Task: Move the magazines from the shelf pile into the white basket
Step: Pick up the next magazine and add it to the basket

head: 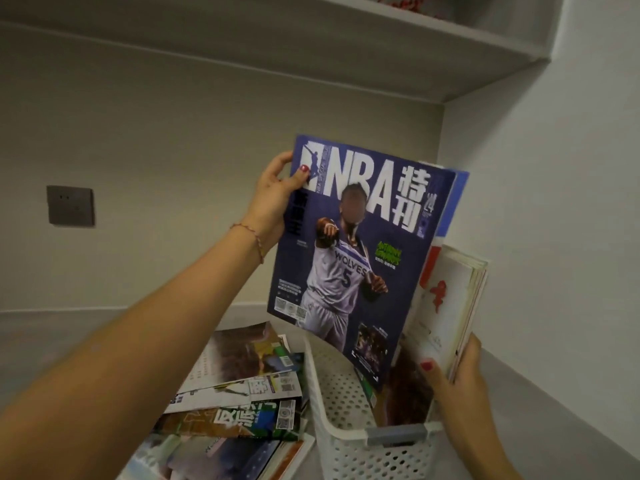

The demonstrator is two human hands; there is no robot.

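grey shelf (52,341) runs along the wall, with another shelf (415,57) overhead. the white basket (343,420) sits on the lower one, and a messy magazine pile (239,386) lies just beside it on the left. the left hand (277,199) has its grip clamped on the top left corner of a blue nba magazine (360,251), held upright with its bottom corner dipping into the basket. the right hand (460,372) has its grip clamped on a standing bunch of magazines (446,306) at the basket's right side. small wall socket (71,205) off to the left.
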